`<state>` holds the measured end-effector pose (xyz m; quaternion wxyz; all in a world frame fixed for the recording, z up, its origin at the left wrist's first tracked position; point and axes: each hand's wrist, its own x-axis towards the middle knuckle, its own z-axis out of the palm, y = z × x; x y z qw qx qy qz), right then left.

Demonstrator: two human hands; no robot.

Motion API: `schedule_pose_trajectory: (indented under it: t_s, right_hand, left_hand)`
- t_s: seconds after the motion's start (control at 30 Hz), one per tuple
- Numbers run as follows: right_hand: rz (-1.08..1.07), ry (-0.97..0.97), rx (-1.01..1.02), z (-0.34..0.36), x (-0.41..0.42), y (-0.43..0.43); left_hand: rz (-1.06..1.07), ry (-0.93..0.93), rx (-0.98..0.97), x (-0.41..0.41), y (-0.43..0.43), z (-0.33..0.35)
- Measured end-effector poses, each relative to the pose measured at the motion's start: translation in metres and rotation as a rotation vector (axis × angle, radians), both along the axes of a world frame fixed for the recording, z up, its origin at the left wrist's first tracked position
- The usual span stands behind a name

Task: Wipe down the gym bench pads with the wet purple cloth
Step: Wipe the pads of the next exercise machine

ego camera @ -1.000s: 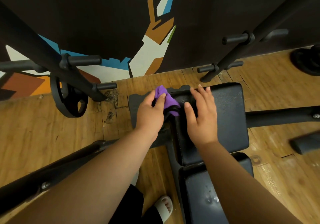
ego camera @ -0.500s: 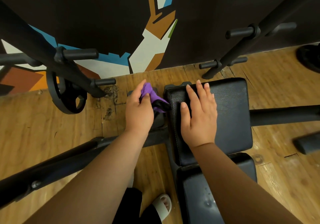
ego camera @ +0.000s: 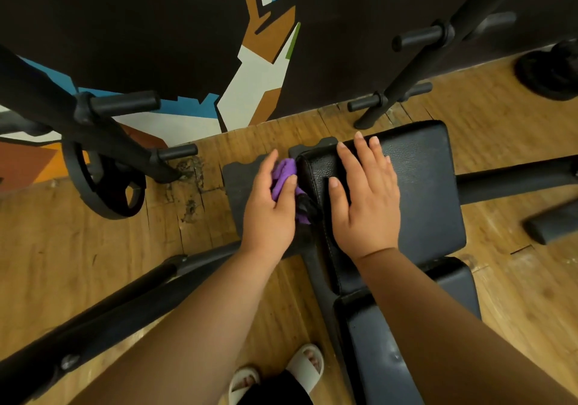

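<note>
**While wiping: cloth at the pad's left edge**

Where my left hand [ego camera: 269, 213] grips the bunched purple cloth [ego camera: 283, 174] against the far bench pad's [ego camera: 428, 185] left side, my right hand [ego camera: 366, 204] lies flat on top, fingers straight, bracing. I'd press firmly along the seam. Near bench pad [ego camera: 375, 342] adjoins. Around: worn plank floor [ego camera: 109, 248], weight plate [ego camera: 106, 185], mural wall [ego camera: 250, 85].

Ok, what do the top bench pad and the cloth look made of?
Bench pad: likely black vinyl or faux leather, with pebbled grain, slight sheen and a stitched side seam. Purple cloth: probably microfibre or terry, matte and fuzzy, bunched in soft folds in the left hand.
</note>
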<state>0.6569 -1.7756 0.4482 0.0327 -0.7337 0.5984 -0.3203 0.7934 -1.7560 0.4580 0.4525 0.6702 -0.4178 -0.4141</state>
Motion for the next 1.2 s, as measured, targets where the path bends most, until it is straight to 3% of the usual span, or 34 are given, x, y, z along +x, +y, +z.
schedule_pose_trajectory:
  t_s: [0.1, 0.3, 0.43, 0.6, 0.8, 0.97, 1.07, 1.2]
  right_hand:
    - [-0.011, 0.016, 0.006, 0.0, 0.001, 0.001]
    - [-0.018, 0.031, -0.007, -0.001, 0.001, 0.0]
    - [-0.017, 0.021, -0.011, -0.001, 0.001, 0.0]
    - [-0.018, 0.028, -0.031, -0.003, 0.001, 0.0]
    - [-0.013, 0.022, -0.039, -0.004, -0.001, 0.0]
    - [-0.009, 0.007, -0.05, -0.005, -0.001, -0.001]
    - [0.0, -0.004, -0.048, -0.005, -0.002, -0.001]
    - [0.012, -0.001, -0.043, -0.005, -0.002, 0.0]
  left_hand:
    - [0.039, -0.015, -0.019, 0.014, -0.011, -0.001]
    - [0.175, 0.165, -0.038, -0.022, -0.021, 0.007]
    - [0.241, 0.12, -0.108, -0.034, 0.004, -0.003]
    - [0.295, 0.073, -0.135, -0.034, -0.025, 0.002]
    - [0.159, -0.178, -0.543, -0.04, 0.002, -0.014]
    - [0.27, -0.146, -0.517, -0.043, -0.012, -0.014]
    - [0.23, -0.141, -0.586, -0.048, 0.003, -0.024]
    - [0.248, -0.118, -0.513, -0.043, -0.006, -0.018]
